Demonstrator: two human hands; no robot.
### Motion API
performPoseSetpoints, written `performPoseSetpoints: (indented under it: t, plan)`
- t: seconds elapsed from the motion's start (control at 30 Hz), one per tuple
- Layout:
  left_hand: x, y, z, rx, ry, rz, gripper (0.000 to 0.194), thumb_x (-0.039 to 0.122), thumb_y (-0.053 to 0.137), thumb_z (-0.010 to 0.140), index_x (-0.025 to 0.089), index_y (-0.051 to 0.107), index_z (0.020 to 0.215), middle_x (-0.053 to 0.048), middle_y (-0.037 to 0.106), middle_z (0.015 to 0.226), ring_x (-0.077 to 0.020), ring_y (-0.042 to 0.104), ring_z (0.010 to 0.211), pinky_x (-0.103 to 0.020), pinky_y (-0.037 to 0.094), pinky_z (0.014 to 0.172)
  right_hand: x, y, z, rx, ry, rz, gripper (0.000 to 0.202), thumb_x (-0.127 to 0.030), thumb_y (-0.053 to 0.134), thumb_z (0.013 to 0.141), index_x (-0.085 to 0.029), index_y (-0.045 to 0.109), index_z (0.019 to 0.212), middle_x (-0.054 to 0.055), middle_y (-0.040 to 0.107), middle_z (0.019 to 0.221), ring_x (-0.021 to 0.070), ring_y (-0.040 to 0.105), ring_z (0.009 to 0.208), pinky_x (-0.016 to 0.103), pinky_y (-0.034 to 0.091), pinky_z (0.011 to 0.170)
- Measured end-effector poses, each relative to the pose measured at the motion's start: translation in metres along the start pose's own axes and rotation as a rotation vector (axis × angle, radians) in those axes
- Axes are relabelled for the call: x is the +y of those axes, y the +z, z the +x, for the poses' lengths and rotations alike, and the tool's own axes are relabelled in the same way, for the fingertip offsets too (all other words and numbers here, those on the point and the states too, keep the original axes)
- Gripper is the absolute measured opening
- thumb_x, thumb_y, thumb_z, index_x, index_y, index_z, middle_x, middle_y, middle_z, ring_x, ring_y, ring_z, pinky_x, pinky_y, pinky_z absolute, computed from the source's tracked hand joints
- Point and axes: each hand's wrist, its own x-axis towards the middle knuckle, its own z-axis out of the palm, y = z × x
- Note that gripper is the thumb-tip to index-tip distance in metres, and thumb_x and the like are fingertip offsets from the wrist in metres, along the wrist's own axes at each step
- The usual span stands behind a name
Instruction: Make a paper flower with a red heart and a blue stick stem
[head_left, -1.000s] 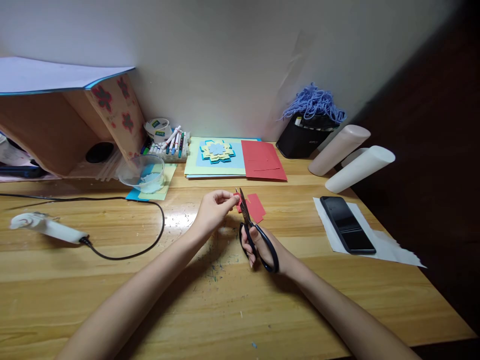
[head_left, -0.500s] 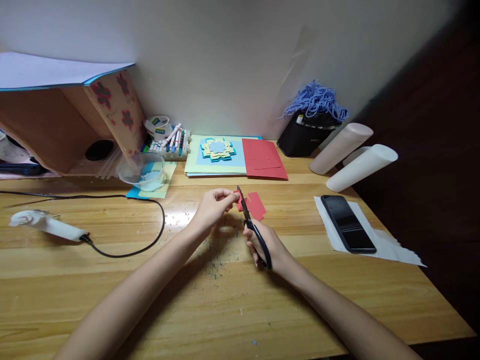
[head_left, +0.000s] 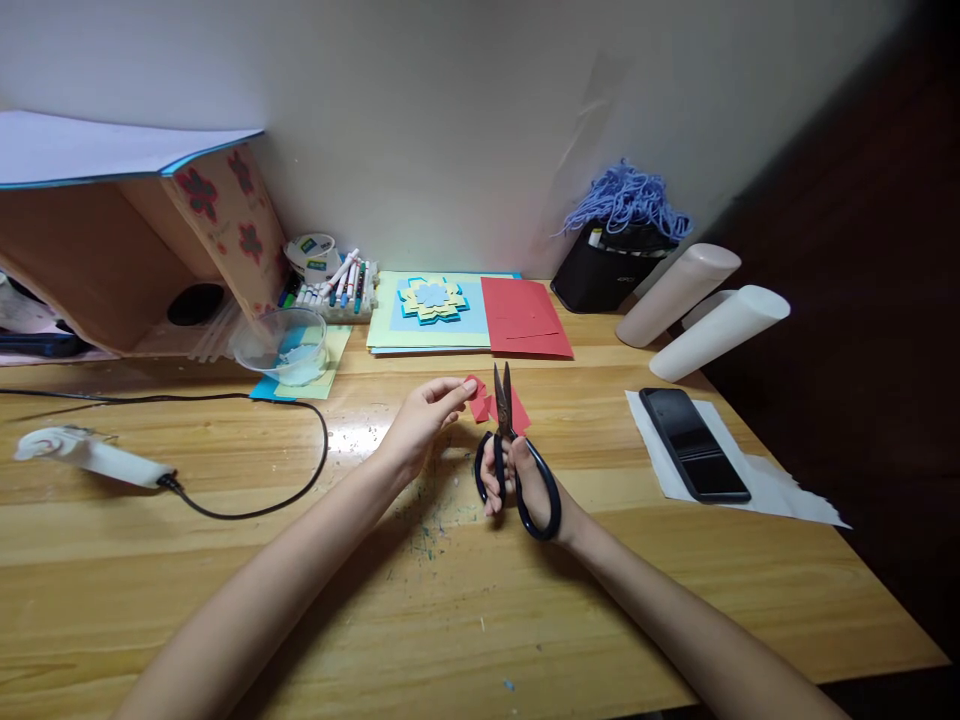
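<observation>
My left hand pinches a small piece of red paper between thumb and fingers, just over the table. Black-handled scissors are in my right hand, with thumb and fingers through the loops. Their blades are slightly apart and point away from me, right of the held paper and clear of it. Behind the blades a larger red paper scrap lies on the wood, partly covered. Beyond my hands, a layered blue and yellow paper flower rests on pale sheets, beside a red sheet.
On the left are a corded white tool, a clear plastic bowl, markers and a flower-decorated box. To the right stand a black container with blue yarn and white tubes; a phone lies on white paper.
The scissors have moved right, off the red paper, and their blades and handles have spread. My left hand keeps the paper piece in nearly the same place.
</observation>
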Motion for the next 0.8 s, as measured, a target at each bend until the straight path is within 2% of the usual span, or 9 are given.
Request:
performPoseSetpoints:
  t: [0.13,0.3,0.57,0.8]
  plan:
    - [-0.002,0.000,0.001,-0.053,-0.019,-0.090,0.026,0.033,0.074,0.062,0.013,0.067,0.076,0.001,0.053,0.062,-0.0035,0.037,0.051,-0.018,0.029,0.049,-0.001,0.003,-0.003,0.001,0.018,-0.016,0.064,-0.082,0.035,0.063,-0.020,0.042,0.075,-0.007,0.041,0.050,0.0081,0.044,0.040,0.028,0.048,0.049]
    - [0.000,0.002,0.000,-0.082,-0.014,-0.125,0.021,0.031,0.072,0.064,0.012,0.065,0.069,0.004,0.047,0.055,-0.0023,0.033,0.047,-0.018,0.028,0.047,0.000,0.003,-0.007,-0.044,0.010,-0.098,0.063,-0.079,0.031,0.069,-0.019,0.044,0.082,-0.006,0.042,0.054,0.0099,0.048,0.046,0.031,0.050,0.056]
    - [0.000,0.010,-0.006,0.051,-0.014,-0.184,0.022,0.026,0.076,0.055,0.011,0.063,0.063,0.004,0.051,0.055,-0.0026,0.038,0.048,-0.018,0.033,0.050,0.004,0.003,-0.010,-0.049,-0.011,-0.192,0.057,-0.073,0.030,0.075,-0.018,0.043,0.082,-0.006,0.041,0.054,0.0091,0.046,0.045,0.027,0.047,0.051]
    - [-0.006,0.015,-0.012,0.121,-0.038,-0.135,0.022,0.027,0.076,0.055,0.012,0.063,0.065,0.002,0.055,0.061,-0.0034,0.041,0.052,-0.018,0.032,0.052,0.008,0.001,-0.009,-0.041,0.011,-0.165,0.055,-0.073,0.033,0.074,-0.019,0.043,0.080,-0.007,0.040,0.052,0.0082,0.045,0.042,0.025,0.045,0.048]
